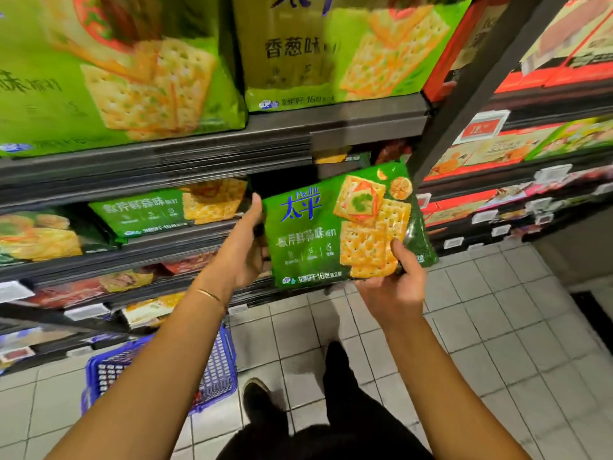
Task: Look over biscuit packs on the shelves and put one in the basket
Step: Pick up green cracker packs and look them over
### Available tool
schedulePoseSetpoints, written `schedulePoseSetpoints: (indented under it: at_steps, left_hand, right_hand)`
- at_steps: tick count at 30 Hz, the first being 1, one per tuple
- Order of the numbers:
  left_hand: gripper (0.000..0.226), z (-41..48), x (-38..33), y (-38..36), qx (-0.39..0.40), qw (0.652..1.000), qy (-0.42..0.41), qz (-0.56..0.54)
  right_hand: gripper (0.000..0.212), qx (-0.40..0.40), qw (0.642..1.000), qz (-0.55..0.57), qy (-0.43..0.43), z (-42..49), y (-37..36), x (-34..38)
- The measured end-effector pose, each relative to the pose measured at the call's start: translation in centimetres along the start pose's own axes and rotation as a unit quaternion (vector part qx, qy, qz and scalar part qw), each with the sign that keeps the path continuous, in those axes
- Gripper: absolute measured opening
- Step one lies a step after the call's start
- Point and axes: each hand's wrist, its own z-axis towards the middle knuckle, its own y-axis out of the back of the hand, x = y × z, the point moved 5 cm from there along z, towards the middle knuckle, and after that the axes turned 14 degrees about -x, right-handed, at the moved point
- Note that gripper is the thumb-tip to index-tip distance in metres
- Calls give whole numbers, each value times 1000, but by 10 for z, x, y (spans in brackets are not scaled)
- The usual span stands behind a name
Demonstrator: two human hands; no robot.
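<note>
Biscuit pack (331, 227) between left hand (245, 247) and right hand (394, 290), basket (219, 370) half-hidden.

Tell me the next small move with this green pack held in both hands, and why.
Probably lower the green cracker pack down and left toward the blue basket. The left hand and right hand both grip it clear of the shelves, and the basket sits on the floor beneath the left forearm.

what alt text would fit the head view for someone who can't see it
Both hands hold a green pack in front of shelves: the left hand grips its left edge, the right hand its lower right corner. A blue basket stands on the tiled floor below.
</note>
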Motion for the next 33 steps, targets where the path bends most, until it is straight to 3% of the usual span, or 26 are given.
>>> schedulePoseSetpoints:
  at_steps: [3, 7, 9, 13, 16, 19, 22, 25, 28, 30, 33]
  left_hand:
    - [70, -11, 26, -1, 35, 999, -1, 0]
    - [70, -39, 51, 4, 18, 994, 1, -107]
    - [74, -56, 50, 9, 11, 989, -13, -149]
    - [76, -91, 25, 26, -24, 984, -95, -149]
    - [82, -126, 12, 37, -66, 975, -145, -157]
    - [94, -163, 12, 35, -96, 967, -178, -155]
    - [70, -198, 13, 24, -106, 960, -213, -149]
    - [49, -231, 15, 17, -97, 953, -243, -155]
    - [57, -261, 16, 16, -135, 945, -265, -136]
    - [49, -281, 13, 13, -142, 939, -288, -124]
    - [34, -312, 10, 13, -86, 920, -358, -133]
  right_hand:
    - [55, -4, 1000, -27, 1, -23, 15, -6]
    - [47, 40, 996, -80, -5, -47, 20, -7]
    - [53, 70, 993, -93, -22, -53, 19, -2]
    - [81, 145, 978, -150, -19, -61, 10, 32]
    - [73, 147, 972, -185, -12, -60, 6, 67]
    - [76, 194, 935, -296, 25, -72, -15, 89]
    - [80, 234, 910, -341, 3, -88, -34, 96]
    - [49, 296, 901, -318, 14, -108, -47, 107]
    - [22, 318, 873, -364, 59, -126, -58, 115]
    - [24, 322, 864, -375, 99, -132, -63, 117]
    - [42, 312, 883, -333, 111, -143, -67, 120]
